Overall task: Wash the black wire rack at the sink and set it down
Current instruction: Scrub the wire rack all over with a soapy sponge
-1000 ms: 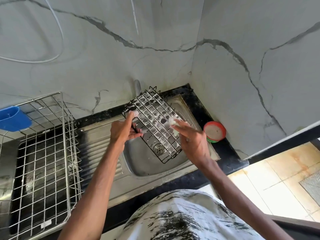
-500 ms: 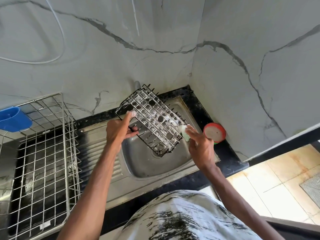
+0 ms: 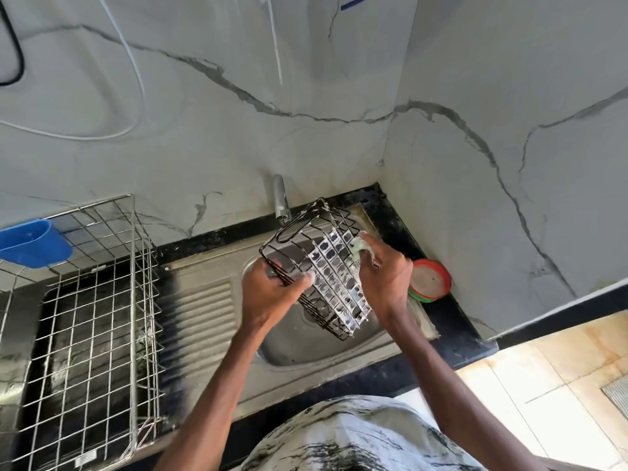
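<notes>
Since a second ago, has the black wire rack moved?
Yes. The black wire rack has rolled on edge: its soapy grid now faces the red-rimmed tub, while it stays over the sink beside the tap.

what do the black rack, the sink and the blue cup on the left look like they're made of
Black wire rack: thin metal wire, apparently dark-coated, now soapy. Sink: likely stainless steel, brushed grey sheen with pressed drainer ribs. Blue cup: probably plastic, smooth, evenly coloured.

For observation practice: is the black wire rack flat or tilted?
Tilted: the black wire rack slants steeply over the sink; left hand grips it, right hand holds sponge.
</notes>
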Available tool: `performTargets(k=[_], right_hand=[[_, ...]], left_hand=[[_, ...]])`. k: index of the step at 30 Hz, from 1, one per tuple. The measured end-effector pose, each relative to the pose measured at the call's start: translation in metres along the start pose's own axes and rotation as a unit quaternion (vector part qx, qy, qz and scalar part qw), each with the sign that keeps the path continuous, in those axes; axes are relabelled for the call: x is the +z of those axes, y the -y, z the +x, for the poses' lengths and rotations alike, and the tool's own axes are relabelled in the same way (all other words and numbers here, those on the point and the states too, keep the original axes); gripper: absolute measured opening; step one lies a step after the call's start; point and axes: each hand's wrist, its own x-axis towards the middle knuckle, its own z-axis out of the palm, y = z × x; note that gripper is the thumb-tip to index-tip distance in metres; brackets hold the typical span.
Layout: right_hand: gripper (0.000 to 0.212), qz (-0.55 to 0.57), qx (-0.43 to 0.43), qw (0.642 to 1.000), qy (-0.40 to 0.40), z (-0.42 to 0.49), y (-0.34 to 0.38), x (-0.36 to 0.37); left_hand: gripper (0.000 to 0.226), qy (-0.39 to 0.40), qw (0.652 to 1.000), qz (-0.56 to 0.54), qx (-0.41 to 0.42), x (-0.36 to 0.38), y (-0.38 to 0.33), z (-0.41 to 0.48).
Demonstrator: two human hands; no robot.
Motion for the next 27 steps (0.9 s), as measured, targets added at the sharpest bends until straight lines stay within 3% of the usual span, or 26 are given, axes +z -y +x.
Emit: performTargets(k=[5,11,16,18,20,25,27], right_hand=[[0.025,0.162,0.170,0.971,0.029,0.019,0.004,-0.001],[0.030,0.216,0.260,0.917,0.210,0.040,0.016,-0.023],[0.042,0.190,0.274,0.903,0.272,0.042,0.028,-0.032],[0.044,0.193,0.290,0.891,0.292,0.041,0.025,-0.032],[0.041,0.180,0.282,0.888,0.316,0.039,0.024,-0.030],[0.040,0.157,0.241,0.899,0.330,0.033,0.024,-0.021],[0.039,0.147,0.231,0.900,0.339,0.032,0.023,-0.018]], left_hand=[[0.075,0.039,0.998,-0.044,0.025,-0.004,0.009,0.001],[0.075,0.093,0.993,-0.055,0.046,-0.015,0.024,0.006],[0.091,0.122,0.991,-0.048,0.034,-0.019,0.032,0.010],[0.086,0.136,0.989,-0.043,0.023,-0.020,0.035,0.012],[0.082,0.156,0.986,-0.053,-0.012,-0.021,0.035,0.013],[0.112,0.233,0.956,-0.117,-0.132,-0.021,0.052,0.019],[0.097,0.256,0.929,-0.185,-0.193,-0.027,0.037,0.012]])
